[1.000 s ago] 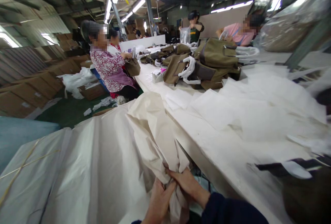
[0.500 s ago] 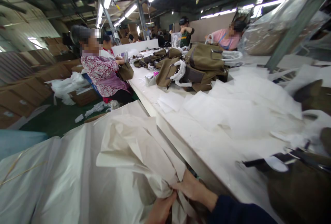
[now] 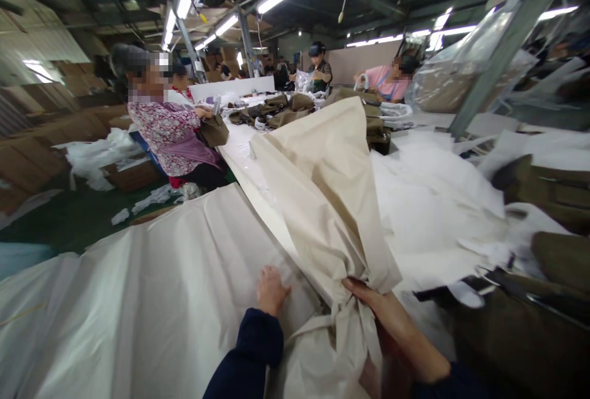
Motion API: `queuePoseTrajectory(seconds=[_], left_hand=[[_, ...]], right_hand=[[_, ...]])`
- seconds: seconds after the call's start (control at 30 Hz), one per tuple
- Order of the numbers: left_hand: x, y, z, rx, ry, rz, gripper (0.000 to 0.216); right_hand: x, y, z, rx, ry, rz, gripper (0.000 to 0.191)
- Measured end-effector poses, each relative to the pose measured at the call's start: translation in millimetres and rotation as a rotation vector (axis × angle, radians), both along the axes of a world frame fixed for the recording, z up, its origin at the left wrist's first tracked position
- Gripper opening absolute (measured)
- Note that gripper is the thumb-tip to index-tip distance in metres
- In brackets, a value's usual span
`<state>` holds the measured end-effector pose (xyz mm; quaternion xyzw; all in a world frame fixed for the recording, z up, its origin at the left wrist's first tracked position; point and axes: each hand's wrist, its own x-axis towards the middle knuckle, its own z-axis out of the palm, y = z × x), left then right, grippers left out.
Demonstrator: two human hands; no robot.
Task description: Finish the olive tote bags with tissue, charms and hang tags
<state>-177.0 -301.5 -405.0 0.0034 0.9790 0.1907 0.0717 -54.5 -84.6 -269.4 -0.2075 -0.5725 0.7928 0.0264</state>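
My right hand (image 3: 385, 313) grips a bunched sheet of cream paper (image 3: 322, 184) by its gathered lower end; the sheet stands up and fans out over the near table edge. My left hand (image 3: 271, 288) rests knuckles-up on the wide stack of cream paper sheets (image 3: 152, 300) to the left, its fingers curled down against the top sheet. Both arms wear dark blue sleeves. Olive-brown bags (image 3: 548, 190) lie at the right on white tissue (image 3: 437, 202).
A long white table (image 3: 239, 147) runs away from me with a pile of olive bags (image 3: 281, 110) farther along. A person in a floral top (image 3: 168, 134) sits at its left side; two more people work at the far end. Cardboard boxes (image 3: 32, 165) line the left wall.
My right hand has lifted the bunched paper sheet up and to the right. My left hand has let go of it and moved left onto the flat stack.
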Motion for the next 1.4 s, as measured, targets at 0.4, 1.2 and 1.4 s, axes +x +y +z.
queuePoseTrajectory(seconds=[0.4, 1.2, 1.4], left_hand=[[-6, -26, -20.7, -0.031, 0.015, -0.08, 0.021], [8, -22, -22.3, -0.116, 0.065, -0.219, 0.026], [1, -25, -14.4, -0.129, 0.025, -0.193, 0.022]], right_hand=[[5, 4, -10.2, -0.177, -0.043, 0.011, 0.076], [7, 3, -17.0, -0.214, 0.004, 0.112, 0.073], [7, 6, -21.3, -0.239, -0.01, 0.113, 0.069]])
